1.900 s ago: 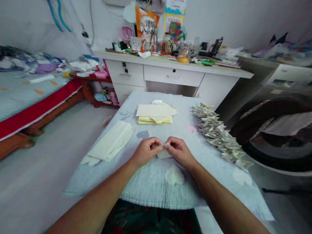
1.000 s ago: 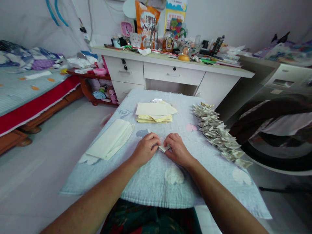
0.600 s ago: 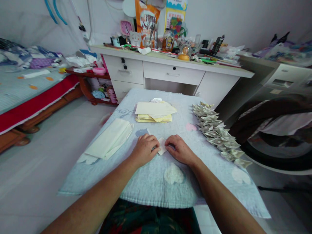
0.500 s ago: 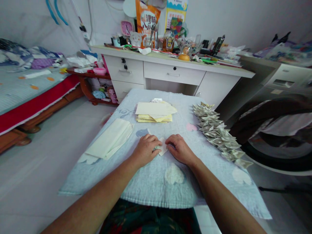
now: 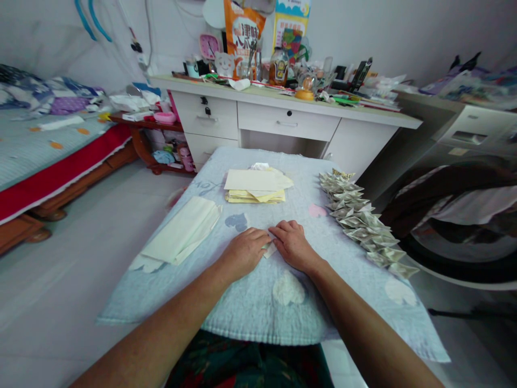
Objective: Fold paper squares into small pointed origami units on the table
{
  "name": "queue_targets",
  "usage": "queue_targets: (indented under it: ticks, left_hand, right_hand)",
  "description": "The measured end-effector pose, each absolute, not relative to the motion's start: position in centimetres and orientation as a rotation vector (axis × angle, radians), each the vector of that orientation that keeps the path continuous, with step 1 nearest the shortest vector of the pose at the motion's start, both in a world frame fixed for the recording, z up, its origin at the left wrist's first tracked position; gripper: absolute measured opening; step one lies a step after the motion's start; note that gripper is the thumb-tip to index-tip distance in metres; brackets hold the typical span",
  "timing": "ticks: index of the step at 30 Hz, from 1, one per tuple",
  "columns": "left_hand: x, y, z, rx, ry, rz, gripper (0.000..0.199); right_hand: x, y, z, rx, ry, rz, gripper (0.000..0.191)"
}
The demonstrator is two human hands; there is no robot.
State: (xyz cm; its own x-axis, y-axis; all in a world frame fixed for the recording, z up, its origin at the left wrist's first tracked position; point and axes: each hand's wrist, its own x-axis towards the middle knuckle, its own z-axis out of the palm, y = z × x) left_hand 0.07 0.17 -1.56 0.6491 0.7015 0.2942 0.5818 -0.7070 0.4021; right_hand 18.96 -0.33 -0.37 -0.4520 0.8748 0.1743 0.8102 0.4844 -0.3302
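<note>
A small piece of folded whitish paper (image 5: 269, 251) lies on the cloth-covered table (image 5: 246, 318), mostly covered by my fingers. My left hand (image 5: 246, 252) holds its left side, the fingers closed and pressed together. From the right, my right hand (image 5: 294, 248) presses on the paper with bent fingers, its fingertips almost meeting those of the left. Beyond the hands sits a stack of yellowish paper sheets (image 5: 256, 186). Left of my left hand lies a larger pale folded sheet (image 5: 181, 229). Several pointed folded paper pieces (image 5: 359, 223) stand nested in a long row at the right.
A white desk (image 5: 288, 116) crowded with jars, bags and small items stands behind the table. At the left is a bed (image 5: 64, 156) beside a low wooden shelf (image 5: 155, 126). A washing machine (image 5: 464, 134) with clothes in its open door stands close at the right.
My hands have come closer together over the small paper and now hide more of it. The right fingers have flattened down onto it. The stacks and the row have not moved.
</note>
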Motion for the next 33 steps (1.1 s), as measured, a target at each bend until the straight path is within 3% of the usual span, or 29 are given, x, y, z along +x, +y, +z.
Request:
queue_targets:
  ticks: [6, 12, 33]
  left_hand:
    - [0.3, -0.2, -1.3, 2.628, 1.112, 0.575, 0.025]
    - [0.5, -0.3, -1.2, 2.704, 1.132, 0.505, 0.040]
    - [0.6, -0.4, -1.3, 2.756, 1.115, 0.481, 0.041]
  right_hand:
    - [19.6, -0.2, -0.2, -1.402, -2.433, 0.335, 0.035]
    - [21.0, -0.4, 0.4, -1.333, -2.458, 0.378, 0.035]
    - [22.1, -0.6, 1.0, -1.258, -2.479, 0.441, 0.030]
